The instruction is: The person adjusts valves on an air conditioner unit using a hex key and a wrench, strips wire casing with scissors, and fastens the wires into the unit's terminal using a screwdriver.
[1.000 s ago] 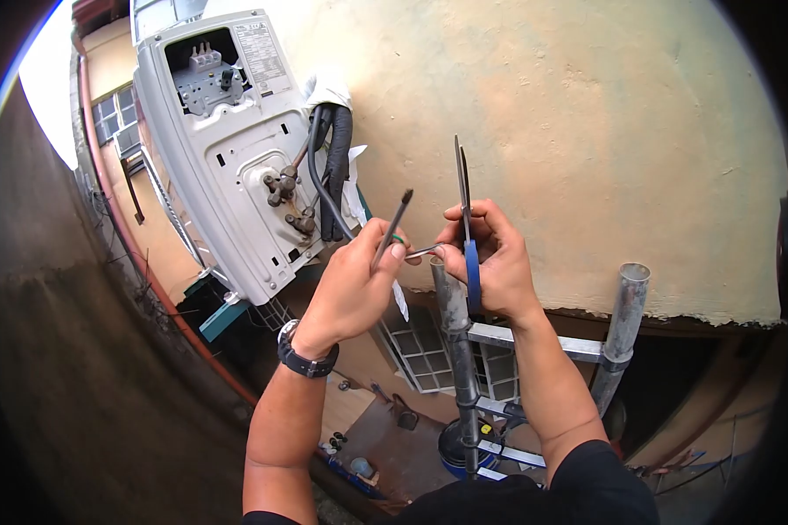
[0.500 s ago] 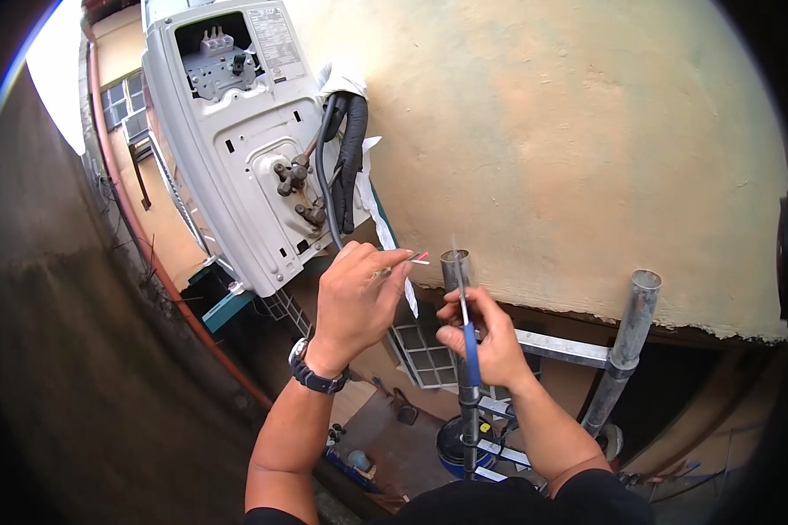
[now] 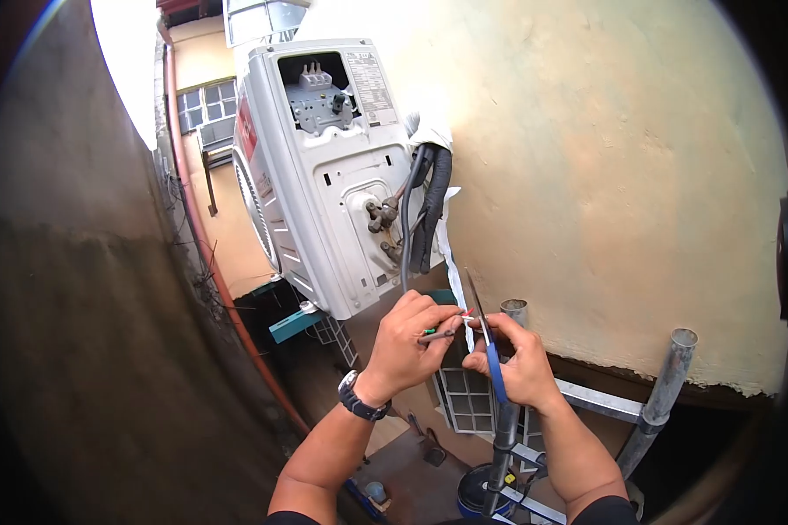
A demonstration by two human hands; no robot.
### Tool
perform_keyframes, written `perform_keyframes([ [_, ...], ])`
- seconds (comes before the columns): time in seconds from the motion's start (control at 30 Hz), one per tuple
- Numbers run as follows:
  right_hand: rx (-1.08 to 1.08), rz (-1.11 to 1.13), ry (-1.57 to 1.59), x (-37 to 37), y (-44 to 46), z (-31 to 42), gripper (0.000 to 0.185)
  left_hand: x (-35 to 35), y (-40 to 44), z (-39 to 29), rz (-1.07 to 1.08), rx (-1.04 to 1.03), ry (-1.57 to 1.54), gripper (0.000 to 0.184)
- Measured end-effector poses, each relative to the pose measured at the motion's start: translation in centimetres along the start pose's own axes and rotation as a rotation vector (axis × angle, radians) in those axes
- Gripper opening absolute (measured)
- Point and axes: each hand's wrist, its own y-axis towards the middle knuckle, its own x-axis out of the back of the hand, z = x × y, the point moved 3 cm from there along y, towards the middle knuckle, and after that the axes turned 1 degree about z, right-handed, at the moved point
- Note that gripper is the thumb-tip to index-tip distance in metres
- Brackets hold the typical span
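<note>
In front of the wall, my left hand (image 3: 407, 341) pinches a dark grey electrical cable (image 3: 436, 336). Thin red and white wires (image 3: 468, 315) stick out at its fingertips, and a bit of green shows beside the cable. My right hand (image 3: 524, 363) grips blue-handled scissors (image 3: 496, 372), their narrow blades pointing up. The blades are close beside the wire ends, and the right fingertips are near those wires too; whether they touch cannot be made out. Above the hands, an outdoor air-conditioner unit (image 3: 311, 206) has an uncovered terminal block (image 3: 315, 79).
Black insulated pipes (image 3: 436, 210) hang from the unit, with white wrapping (image 3: 453, 271) trailing below. A metal ladder (image 3: 670, 376) leans at the wall (image 3: 604, 175). Far below are a black-lidded bucket (image 3: 477, 490) and the ground. A dark wall (image 3: 70, 262) stands close on the left.
My view has shifted, so the unit appears further right and lower. My hands have come together, bringing the scissors next to the wires; the green piece now shows.
</note>
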Motion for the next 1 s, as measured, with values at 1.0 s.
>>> perform_keyframes([
  [1.0, 0.245, 0.020, -0.131, -1.0, 2.0, 1.9, 0.068, 2.0, 0.0, 0.3, 0.153, 0.095, 0.072, 0.008],
])
